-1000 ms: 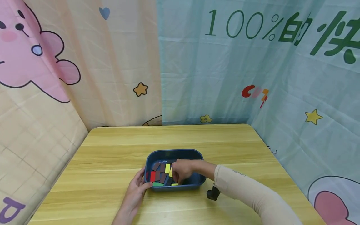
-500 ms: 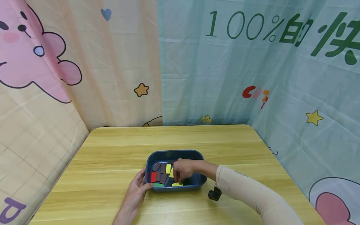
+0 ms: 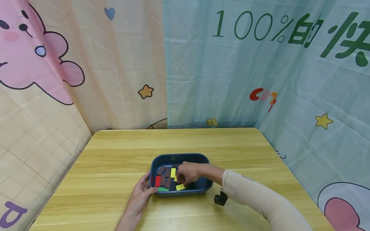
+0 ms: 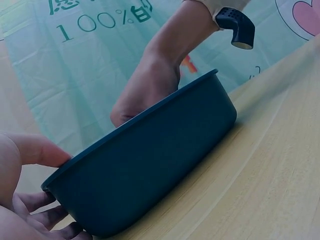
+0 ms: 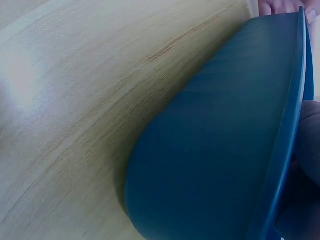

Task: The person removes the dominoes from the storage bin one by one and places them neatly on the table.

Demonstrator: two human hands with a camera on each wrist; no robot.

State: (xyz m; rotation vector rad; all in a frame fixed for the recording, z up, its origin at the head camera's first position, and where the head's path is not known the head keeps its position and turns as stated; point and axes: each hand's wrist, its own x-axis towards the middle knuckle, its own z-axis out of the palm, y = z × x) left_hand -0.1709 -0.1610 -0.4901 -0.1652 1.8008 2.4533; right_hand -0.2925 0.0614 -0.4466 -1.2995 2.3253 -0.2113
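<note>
A dark blue rectangular tub [image 3: 185, 192] stands on the table with small coloured blocks inside. My left hand [image 3: 138, 192] grips its left end, thumb over the rim and fingers against the outer wall, as the left wrist view shows. Reaching in from the right, my right hand [image 3: 189, 172] has curled fingers pointing down and pinches the end of a yellow block [image 3: 180, 187] near the front wall. Its fingertips are partly hidden. Left of it lie several brown blocks [image 3: 168, 172], a red block [image 3: 157, 181], a green block [image 3: 163, 189] and another yellow block [image 3: 173, 173].
The light wooden table [image 3: 115, 150] carries the tub near its middle. Printed curtains [image 3: 208, 70] hang behind and at both sides. A black device [image 3: 221, 199] sticks out at the right sleeve's cuff [image 3: 229, 181].
The front yellow block has come further into sight, then tilted and shifted back from the front wall by the right fingers. The left hand and the tub stay in place.
</note>
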